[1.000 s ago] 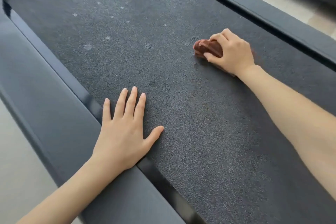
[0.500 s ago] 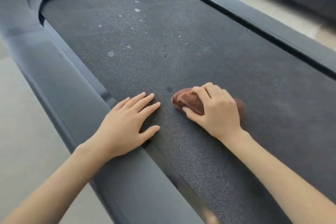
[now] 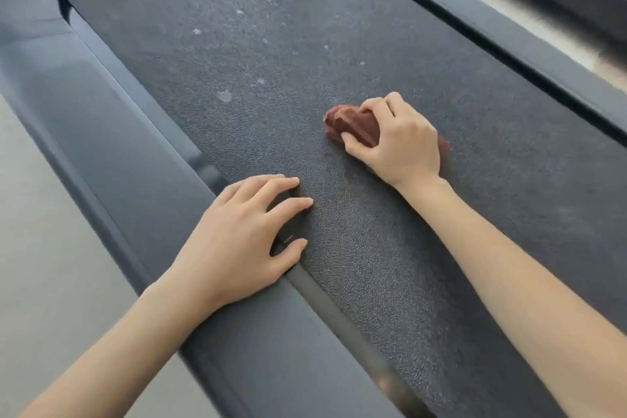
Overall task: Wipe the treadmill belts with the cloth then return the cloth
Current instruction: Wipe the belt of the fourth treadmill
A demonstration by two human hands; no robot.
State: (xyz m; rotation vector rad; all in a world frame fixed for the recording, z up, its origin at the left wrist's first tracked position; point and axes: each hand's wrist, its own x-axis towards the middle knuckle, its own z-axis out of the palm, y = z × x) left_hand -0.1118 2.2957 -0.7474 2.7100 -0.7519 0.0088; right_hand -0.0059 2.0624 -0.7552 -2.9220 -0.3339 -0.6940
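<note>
The left hand (image 3: 234, 241) is laid palm down, fingers slightly bent and spread. The right hand (image 3: 400, 142) is curled round the cloth (image 3: 353, 125). Both forearms are extended.

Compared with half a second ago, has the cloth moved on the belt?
Yes. The cloth, gripped by the right hand, has slid up the belt, away from the person and closer to the pale spots.

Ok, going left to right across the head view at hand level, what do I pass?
Pale floor → left side rail → left hand, resting across the rail edge and belt → right hand gripping the brown cloth on the belt → right side rail.
</note>
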